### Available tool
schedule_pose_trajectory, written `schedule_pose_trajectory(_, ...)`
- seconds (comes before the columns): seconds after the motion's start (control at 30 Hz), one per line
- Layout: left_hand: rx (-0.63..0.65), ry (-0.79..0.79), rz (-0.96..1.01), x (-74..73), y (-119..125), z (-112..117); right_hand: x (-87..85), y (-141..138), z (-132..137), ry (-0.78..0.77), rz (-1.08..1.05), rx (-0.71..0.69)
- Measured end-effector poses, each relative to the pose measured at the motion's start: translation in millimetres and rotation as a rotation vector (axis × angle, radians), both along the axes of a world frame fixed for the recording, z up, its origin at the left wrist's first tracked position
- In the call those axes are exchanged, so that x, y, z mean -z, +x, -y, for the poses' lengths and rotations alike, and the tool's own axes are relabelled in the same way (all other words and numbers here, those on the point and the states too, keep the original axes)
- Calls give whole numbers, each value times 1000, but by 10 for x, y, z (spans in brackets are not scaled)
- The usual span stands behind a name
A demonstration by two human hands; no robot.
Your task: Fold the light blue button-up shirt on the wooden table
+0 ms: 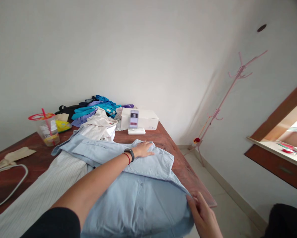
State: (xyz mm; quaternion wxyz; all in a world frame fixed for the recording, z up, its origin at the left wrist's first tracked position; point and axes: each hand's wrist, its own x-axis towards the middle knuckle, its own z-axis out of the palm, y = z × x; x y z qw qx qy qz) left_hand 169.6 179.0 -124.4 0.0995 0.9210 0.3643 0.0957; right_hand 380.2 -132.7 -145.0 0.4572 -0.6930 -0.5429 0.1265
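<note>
A light blue button shirt [138, 195] lies spread over the wooden table [185, 165], partly folded. My left hand [143, 149] rests flat on the folded part near the collar, fingers stretched out; a black band and a red string circle the wrist. My right hand [204, 216] pinches the shirt's edge at the table's right side, fingers closed on the cloth. A striped white shirt [46, 188] lies under the blue one on the left.
A pile of coloured clothes [98, 107] and a cream garment [100, 127] sit at the back. Near them stand a white box [143, 119], a phone on a stand [134, 120] and a plastic cup with a red straw [47, 129]. A pink coat rack [222, 99] stands at the right wall.
</note>
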Motion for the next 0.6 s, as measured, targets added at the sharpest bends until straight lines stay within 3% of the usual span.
schedule_pose_trajectory(0.2,-122,46,-9,236,64,-148,-143,140,-178,25,-7,41)
schedule_pose_trajectory(0.47,-209,100,3,272,197,-434,-335,552,-430,-193,247,26)
schedule_pose_trajectory(0.6,-235,116,12,273,247,-511,-238,678,-412,-288,335,-39)
